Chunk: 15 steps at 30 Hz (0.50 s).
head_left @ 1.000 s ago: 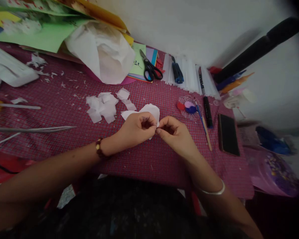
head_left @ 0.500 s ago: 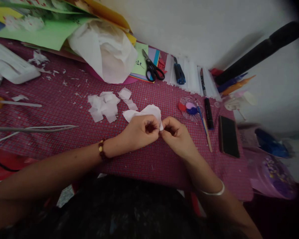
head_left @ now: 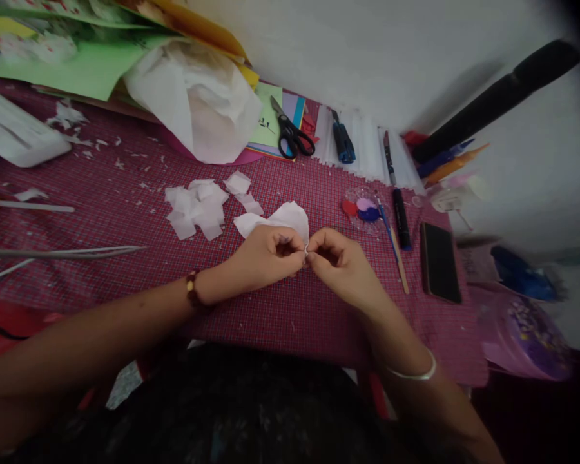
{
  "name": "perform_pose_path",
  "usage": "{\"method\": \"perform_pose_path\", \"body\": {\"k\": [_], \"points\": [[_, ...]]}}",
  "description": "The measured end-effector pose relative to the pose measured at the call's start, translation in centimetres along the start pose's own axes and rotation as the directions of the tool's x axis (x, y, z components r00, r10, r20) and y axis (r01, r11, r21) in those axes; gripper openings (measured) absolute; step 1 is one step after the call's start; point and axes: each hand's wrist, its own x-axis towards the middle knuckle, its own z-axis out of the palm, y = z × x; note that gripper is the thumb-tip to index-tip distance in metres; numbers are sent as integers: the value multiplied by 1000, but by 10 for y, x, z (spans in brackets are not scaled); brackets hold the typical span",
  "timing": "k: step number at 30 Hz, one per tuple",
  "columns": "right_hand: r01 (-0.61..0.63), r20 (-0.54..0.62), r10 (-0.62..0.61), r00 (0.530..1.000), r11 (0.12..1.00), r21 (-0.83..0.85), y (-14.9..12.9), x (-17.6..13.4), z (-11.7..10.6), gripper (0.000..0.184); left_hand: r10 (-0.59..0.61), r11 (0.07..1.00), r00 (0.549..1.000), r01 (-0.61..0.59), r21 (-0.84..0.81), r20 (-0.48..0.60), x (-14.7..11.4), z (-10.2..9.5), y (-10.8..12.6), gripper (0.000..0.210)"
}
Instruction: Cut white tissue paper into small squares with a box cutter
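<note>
My left hand [head_left: 267, 256] and my right hand [head_left: 344, 263] meet over the cloth, each closed in a pinch of thumb and fingers. A small bit of white paper shows between the touching fingertips. Just behind my left hand spreads a larger piece of thin white paper [head_left: 290, 216], crumpled and curved at its upper edge. Whether the pinched bit belongs to this sheet is hidden by my fingers. To the left lies a loose pile of small white paper squares [head_left: 198, 206].
Black-handled scissors [head_left: 294, 138] rest on coloured paper behind. Further right are a blue-handled cutter [head_left: 343, 142], a palette with paint [head_left: 366, 209], a paintbrush [head_left: 394, 241], a black marker [head_left: 401, 219] and a phone [head_left: 441, 261]. A white crumpled sheet [head_left: 198, 96] stands at the back.
My fingertips have drawn closer together, and less of the white paper shows between them. The whole view has shifted slightly; the things on the table lie as before.
</note>
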Motion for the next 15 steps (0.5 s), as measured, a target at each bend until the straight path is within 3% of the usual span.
{"method": "perform_pose_path", "body": {"k": [9,15], "points": [[-21,5,21,1000,996,-81,-1,-1,5,4,-28,999,999,27,29,30,-2,1,2,10],[-36,-2,36,999,999,-29,0,0,5,5,-10,1000,998,10,-4,54,-3,0,1,10]]}}
